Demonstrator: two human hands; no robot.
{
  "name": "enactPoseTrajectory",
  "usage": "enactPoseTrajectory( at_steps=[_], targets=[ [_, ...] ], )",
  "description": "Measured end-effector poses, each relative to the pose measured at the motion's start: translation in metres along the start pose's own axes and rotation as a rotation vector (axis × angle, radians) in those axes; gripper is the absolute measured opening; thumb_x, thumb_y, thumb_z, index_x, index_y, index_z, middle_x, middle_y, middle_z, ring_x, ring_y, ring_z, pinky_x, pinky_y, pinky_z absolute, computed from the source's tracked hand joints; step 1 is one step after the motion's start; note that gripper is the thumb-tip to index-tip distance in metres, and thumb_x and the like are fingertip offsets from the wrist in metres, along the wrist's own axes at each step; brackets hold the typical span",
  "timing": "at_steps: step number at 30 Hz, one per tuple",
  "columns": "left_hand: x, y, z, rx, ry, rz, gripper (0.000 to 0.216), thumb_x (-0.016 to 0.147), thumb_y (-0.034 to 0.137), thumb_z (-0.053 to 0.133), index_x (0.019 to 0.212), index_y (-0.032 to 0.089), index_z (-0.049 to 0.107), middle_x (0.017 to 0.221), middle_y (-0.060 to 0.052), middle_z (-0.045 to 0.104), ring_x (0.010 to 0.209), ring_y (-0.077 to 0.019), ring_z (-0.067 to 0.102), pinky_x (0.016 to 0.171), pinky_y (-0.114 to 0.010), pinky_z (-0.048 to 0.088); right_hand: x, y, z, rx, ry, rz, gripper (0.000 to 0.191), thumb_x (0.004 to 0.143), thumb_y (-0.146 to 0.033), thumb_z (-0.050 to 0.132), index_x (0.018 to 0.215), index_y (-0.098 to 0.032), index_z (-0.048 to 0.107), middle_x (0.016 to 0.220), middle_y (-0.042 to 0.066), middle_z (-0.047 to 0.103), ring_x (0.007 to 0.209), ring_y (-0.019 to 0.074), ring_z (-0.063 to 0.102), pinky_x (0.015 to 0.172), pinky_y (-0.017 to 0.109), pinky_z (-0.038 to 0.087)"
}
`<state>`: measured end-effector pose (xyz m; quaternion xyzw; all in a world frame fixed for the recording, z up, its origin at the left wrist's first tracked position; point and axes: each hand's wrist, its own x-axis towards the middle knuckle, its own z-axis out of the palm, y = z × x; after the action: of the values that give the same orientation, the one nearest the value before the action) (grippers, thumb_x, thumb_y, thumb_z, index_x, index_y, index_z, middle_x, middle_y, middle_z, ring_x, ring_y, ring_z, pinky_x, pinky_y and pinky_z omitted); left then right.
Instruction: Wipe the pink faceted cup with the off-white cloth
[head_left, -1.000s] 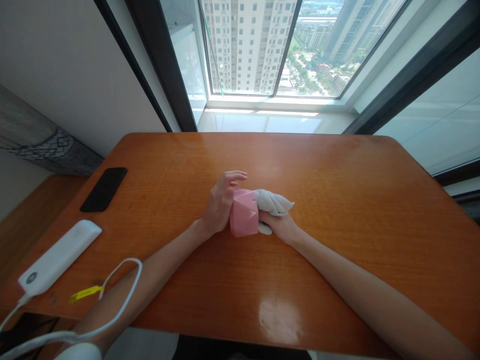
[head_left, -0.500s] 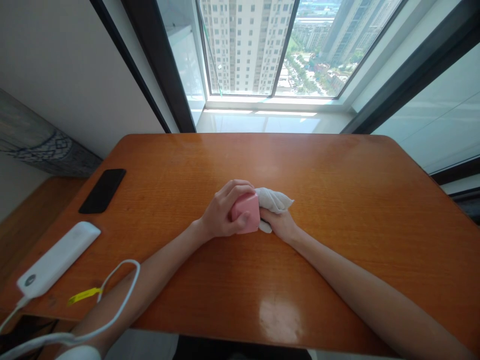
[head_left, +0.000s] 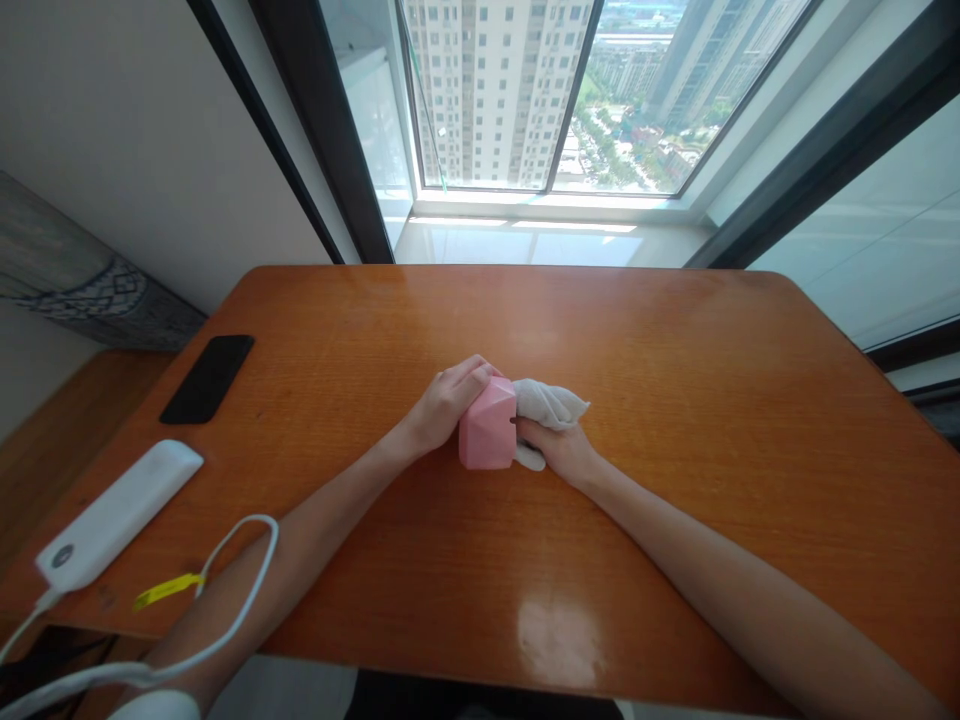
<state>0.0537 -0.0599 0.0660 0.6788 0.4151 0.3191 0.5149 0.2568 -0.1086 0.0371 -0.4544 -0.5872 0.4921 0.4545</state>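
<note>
A pink faceted container [head_left: 487, 428], which looks like a small cup or pot, is in front of me over the middle of the table. My left hand [head_left: 454, 400] is closed around its far left side, and the thumb is hidden behind it. From the right, my right hand [head_left: 556, 447] grips a white cloth [head_left: 551, 403] and presses it to the container's right side. Part of the cloth hangs below the right hand's fingers. The right fingertips are hidden at the container's right end, so I cannot tell whether they reach inside.
On the wooden table [head_left: 675, 380], a black phone [head_left: 208, 379] lies at the left. Nearer is a white power bank [head_left: 118, 515] with a white cable [head_left: 259, 590] that loops over my left forearm and carries a yellow tag [head_left: 169, 591]. A window [head_left: 540, 100] is beyond the far edge.
The container has turned in my left hand, so more of its faceted side shows. My left thumb has gone from its front face to out of sight. The right hand stays nearly in place.
</note>
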Motion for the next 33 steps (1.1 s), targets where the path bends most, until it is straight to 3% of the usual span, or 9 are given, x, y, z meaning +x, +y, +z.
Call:
enactPoseTrajectory(
  at_steps=[5,8,11,13,16,18,21,25,33],
  targets=[
    [0.008,-0.008,-0.003,-0.094,-0.061,-0.169,0.061,0.105,0.065,0.043,0.081,0.018,0.072,0.084,-0.007,0.075,0.079,-0.0241,0.064,0.085,-0.040,0.052,0.001,-0.002,0.002,0.007,-0.039,-0.042,0.016,0.084,-0.039,0.075,0.079,-0.024,0.072,0.084,0.000,0.070,0.082,0.0216,0.062,0.082,0.037,0.056],
    [0.007,-0.018,0.003,-0.095,0.086,-0.074,0.058,0.109,0.061,0.041,0.093,0.017,0.076,0.099,-0.009,0.079,0.091,-0.0250,0.070,0.091,-0.040,0.054,0.002,-0.001,0.003,0.023,-0.040,-0.053,0.013,0.084,-0.037,0.075,0.083,-0.024,0.073,0.087,0.000,0.072,0.085,0.0222,0.064,0.085,0.037,0.057],
    [0.001,-0.031,0.007,-0.036,0.330,0.240,0.056,0.115,0.059,0.034,0.118,0.021,0.074,0.123,-0.011,0.078,0.111,-0.0254,0.072,0.101,-0.041,0.056,0.002,-0.001,0.003,0.026,-0.040,-0.057,0.013,0.084,-0.036,0.075,0.084,-0.024,0.074,0.088,0.001,0.072,0.085,0.0223,0.064,0.085,0.038,0.058],
    [-0.003,-0.040,0.004,0.087,0.377,0.568,0.057,0.115,0.062,0.032,0.128,0.023,0.071,0.133,-0.013,0.076,0.123,-0.0284,0.071,0.106,-0.046,0.057,0.002,-0.002,0.002,0.021,-0.035,-0.062,0.013,0.084,-0.037,0.075,0.084,-0.024,0.074,0.088,0.001,0.073,0.085,0.0228,0.064,0.086,0.038,0.059],
    [-0.005,-0.050,-0.005,0.357,0.278,1.039,0.058,0.107,0.074,0.044,0.135,0.030,0.070,0.142,-0.013,0.074,0.130,-0.0336,0.072,0.112,-0.057,0.057,0.003,-0.003,0.002,0.023,-0.048,-0.063,0.011,0.085,-0.037,0.073,0.087,-0.026,0.077,0.093,0.001,0.076,0.092,0.0251,0.068,0.093,0.041,0.060],
    [-0.004,-0.053,-0.009,0.477,0.147,1.178,0.050,0.099,0.073,0.060,0.128,0.035,0.073,0.139,-0.010,0.077,0.129,-0.0355,0.073,0.114,-0.062,0.056,0.003,-0.003,0.001,0.032,-0.058,-0.063,0.011,0.086,-0.036,0.073,0.090,-0.028,0.078,0.097,0.001,0.077,0.096,0.0261,0.070,0.097,0.042,0.061],
    [-0.002,-0.053,-0.009,0.528,0.054,1.166,0.041,0.091,0.055,0.075,0.127,0.035,0.072,0.137,-0.010,0.077,0.133,-0.0377,0.072,0.113,-0.065,0.058,0.004,-0.002,0.001,0.029,-0.038,-0.058,0.012,0.086,-0.037,0.073,0.093,-0.029,0.078,0.101,0.002,0.079,0.099,0.0268,0.071,0.100,0.043,0.061],
    [-0.001,-0.042,-0.002,0.505,0.129,1.055,0.053,0.090,0.044,0.073,0.140,0.028,0.063,0.138,-0.016,0.071,0.126,-0.0366,0.071,0.105,-0.059,0.063,0.004,0.000,0.001,0.023,0.000,-0.038,0.018,0.085,-0.038,0.075,0.099,-0.027,0.077,0.106,0.002,0.080,0.103,0.0271,0.071,0.103,0.043,0.060],
    [-0.007,-0.019,0.002,0.223,0.045,0.757,0.037,0.097,0.036,0.069,0.131,0.022,0.066,0.127,-0.014,0.071,0.117,-0.0305,0.070,0.104,-0.048,0.059,0.001,0.000,0.001,0.010,0.017,-0.023,0.015,0.084,-0.038,0.074,0.080,-0.025,0.067,0.084,0.000,0.067,0.082,0.0216,0.060,0.081,0.037,0.057]
  ],
)
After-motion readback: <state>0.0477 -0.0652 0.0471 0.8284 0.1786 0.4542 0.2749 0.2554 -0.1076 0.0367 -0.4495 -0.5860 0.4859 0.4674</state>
